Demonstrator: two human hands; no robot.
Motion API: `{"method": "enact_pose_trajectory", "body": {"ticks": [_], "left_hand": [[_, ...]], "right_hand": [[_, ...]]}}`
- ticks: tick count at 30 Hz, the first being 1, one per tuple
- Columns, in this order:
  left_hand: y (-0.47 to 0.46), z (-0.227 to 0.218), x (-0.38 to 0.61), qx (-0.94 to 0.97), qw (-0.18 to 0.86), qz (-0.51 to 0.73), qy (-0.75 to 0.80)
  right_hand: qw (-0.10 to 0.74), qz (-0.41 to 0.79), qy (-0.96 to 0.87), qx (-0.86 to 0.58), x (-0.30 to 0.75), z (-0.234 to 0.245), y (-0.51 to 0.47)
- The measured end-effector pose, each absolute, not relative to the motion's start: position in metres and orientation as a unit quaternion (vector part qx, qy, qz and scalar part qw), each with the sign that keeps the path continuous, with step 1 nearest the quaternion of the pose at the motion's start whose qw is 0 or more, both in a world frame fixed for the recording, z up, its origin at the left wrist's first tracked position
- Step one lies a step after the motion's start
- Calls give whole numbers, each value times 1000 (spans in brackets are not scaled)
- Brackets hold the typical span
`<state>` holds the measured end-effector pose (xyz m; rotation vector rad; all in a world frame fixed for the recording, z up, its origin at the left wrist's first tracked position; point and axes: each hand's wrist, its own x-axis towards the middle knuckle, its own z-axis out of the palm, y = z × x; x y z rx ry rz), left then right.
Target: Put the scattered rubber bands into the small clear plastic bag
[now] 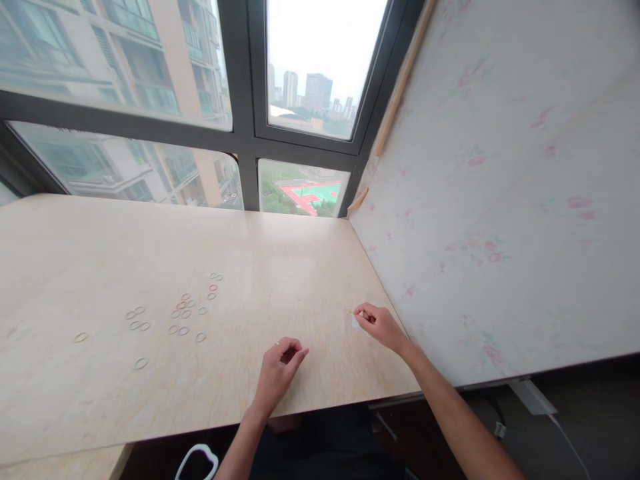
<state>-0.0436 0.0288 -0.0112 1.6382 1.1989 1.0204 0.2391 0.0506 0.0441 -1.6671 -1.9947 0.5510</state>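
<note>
My right hand [380,327] is closed in a pinch near the wall side of the pale counter. A small, thin yellowish ring [350,313] shows at its fingertips, too small to make out fully. Just under those fingers lies a small clear plastic bag [349,325], partly covered by the hand. My left hand [281,367] hovers over or rests on the counter near its front edge, fingers curled towards the thumb, with nothing visible in them. Farther left, several thin coloured rings [184,331] like hair ties lie spread out, some touching or overlapping. One yellowish ring [81,338] lies apart at the far left.
The pale marbled counter [280,267] runs up to a dark-framed window [245,133]. A flower-patterned wall [500,200] bounds it on the right. Below the front edge are a white curved object [197,450] and a white adapter with a cable [534,398].
</note>
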Motion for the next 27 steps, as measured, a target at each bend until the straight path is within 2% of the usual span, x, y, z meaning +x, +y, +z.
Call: {"method": "enact_pose_trajectory", "body": {"ticks": [10,14,21,27], "left_hand": [[28,-9,-39,631,411,420,507],[39,-2,-57,597,384,438,552],[80,34,-147,548,228,473,651],[101,46,-256,544,62,318,774]], "right_hand": [[311,254,-757,-515,200,-6,2],[341,241,-756,-504,195,-18,-1],[355,248,-742,-512,201,-20,3],[352,238,-758,-495,205,-28,4]]}}
